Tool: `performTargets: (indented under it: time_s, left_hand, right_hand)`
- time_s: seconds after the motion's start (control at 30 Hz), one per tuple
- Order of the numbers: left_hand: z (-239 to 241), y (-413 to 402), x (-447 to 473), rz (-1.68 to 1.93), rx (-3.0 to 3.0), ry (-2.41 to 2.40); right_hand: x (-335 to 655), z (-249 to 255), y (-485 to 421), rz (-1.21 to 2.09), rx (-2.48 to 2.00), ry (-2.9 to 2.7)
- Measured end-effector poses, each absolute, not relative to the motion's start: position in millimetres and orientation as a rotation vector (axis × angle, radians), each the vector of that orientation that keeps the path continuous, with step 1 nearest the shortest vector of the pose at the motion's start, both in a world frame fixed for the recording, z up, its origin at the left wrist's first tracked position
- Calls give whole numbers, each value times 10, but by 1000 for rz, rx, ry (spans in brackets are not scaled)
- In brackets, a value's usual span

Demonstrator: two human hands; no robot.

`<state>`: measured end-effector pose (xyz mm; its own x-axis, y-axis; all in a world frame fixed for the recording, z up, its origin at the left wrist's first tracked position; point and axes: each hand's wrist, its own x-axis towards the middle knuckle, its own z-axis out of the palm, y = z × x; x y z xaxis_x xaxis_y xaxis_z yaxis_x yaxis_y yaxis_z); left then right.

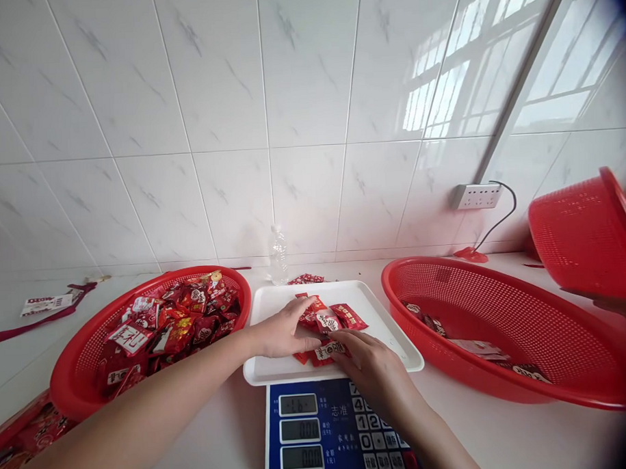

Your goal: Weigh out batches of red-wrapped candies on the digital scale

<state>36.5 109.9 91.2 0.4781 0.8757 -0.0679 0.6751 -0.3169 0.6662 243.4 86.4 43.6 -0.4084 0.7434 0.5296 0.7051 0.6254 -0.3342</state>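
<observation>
A small heap of red snack packets (349, 317) lies on the white tray (394, 351) of a blue digital scale (340, 432). My left hand (283, 329) reaches in from the left, thumb and fingers spread apart against the heap's left side. From the right comes my right hand (371, 359), its bent fingers closed on a red packet (327, 350) at the front of the heap. The thumb of that hand is partly hidden. Dim digits show on the scale's displays.
Left of the scale stands a red basket (246, 291) full of packets; to the right, another red basket (396, 276) holds several. A person's hand (610, 305) is by a tilted red basket (580, 239). A plastic bottle (278, 256) stands behind the tray, near a wall socket (477, 196).
</observation>
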Motion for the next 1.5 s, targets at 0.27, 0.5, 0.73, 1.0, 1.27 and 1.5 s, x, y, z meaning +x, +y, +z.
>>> performTargets:
  time_s: [0.27, 0.5, 0.73, 1.0, 1.27, 1.5]
  left_hand:
    - [936, 1165, 208, 449, 1946, 1470]
    - [698, 1282, 104, 543, 2066, 1649]
    - [736, 1236, 132, 523, 2023, 1686]
    - [801, 1149, 204, 394, 2180, 1722]
    - [1001, 1043, 171, 359, 2242, 1948]
    - [1060, 494, 453, 756, 2445, 1683]
  right_hand:
    - [2458, 415, 891, -91, -1201, -2127]
    - [2426, 485, 833, 19, -1110, -2206]
    - [2431, 464, 853, -25, -1182, -2212]
    - [2409, 417, 867, -46, -1151, -2182]
    - [2414, 435, 863, -14, -1030, -2065]
    - [2396, 507, 747, 91, -783, -2073]
